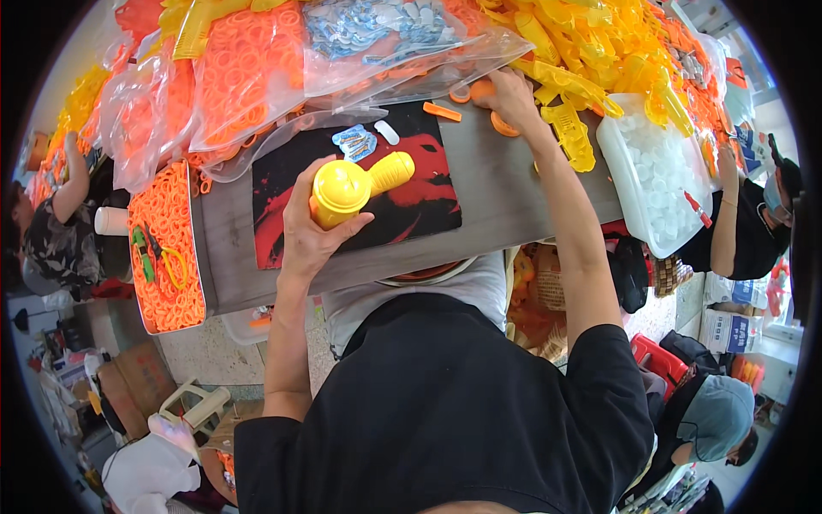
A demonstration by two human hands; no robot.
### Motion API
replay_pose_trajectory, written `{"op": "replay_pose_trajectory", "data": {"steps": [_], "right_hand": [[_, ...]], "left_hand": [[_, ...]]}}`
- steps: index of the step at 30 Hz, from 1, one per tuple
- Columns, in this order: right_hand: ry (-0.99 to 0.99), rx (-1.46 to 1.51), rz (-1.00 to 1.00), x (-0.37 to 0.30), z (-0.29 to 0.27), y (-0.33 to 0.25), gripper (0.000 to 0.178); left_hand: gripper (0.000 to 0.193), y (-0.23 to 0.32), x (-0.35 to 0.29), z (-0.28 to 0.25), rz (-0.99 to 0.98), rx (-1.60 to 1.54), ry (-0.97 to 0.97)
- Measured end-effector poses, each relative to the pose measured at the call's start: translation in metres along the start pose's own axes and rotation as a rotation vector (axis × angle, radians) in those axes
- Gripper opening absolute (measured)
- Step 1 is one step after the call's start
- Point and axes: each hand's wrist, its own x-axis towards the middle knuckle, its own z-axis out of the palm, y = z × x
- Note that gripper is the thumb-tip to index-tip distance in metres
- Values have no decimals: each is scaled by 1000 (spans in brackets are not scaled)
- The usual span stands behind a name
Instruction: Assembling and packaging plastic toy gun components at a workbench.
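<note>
- From afar, I see a toy (342, 193) in the left hand (306, 230), over the mat (394, 221) on the table (522, 206).
- Stickers (354, 142) lie on the mat's far part; bags (248, 77) behind.
- Left: tray (176, 329) of rings (171, 214), snips (145, 265) on top.
- Right: tub (618, 163) of discs (655, 171); between, the right hand (514, 98) at a cap (482, 90).

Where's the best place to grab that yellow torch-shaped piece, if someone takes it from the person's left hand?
Probably by its stubby handle, coming from the person's right: it sticks out that way, free of the left hand, and looks slim enough to wrap around, while that hand already holds the wider round head.
</note>
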Motion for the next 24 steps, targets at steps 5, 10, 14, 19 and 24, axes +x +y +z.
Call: {"op": "replay_pose_trajectory", "data": {"steps": [5, 10, 14, 19, 24], "right_hand": [[-25, 658, 226, -23, -30, 3, 32], [-362, 1712, 234, -78, -88, -101, 28], [-425, 1390, 66, -88, -64, -133, 22], [9, 658, -188, -98, -57, -149, 21], [68, 601, -160, -106, -54, -145, 23]], "left_hand": [[65, 0, 1, -3, -77, 18, -74], [67, 2, 13, 34, 127, 125, -96], [69, -1, 19, 54, 230, 110, -110], [71, 12, 21, 58, 175, 157, -122], [83, 8, 25, 48, 375, 180, -319]]}}
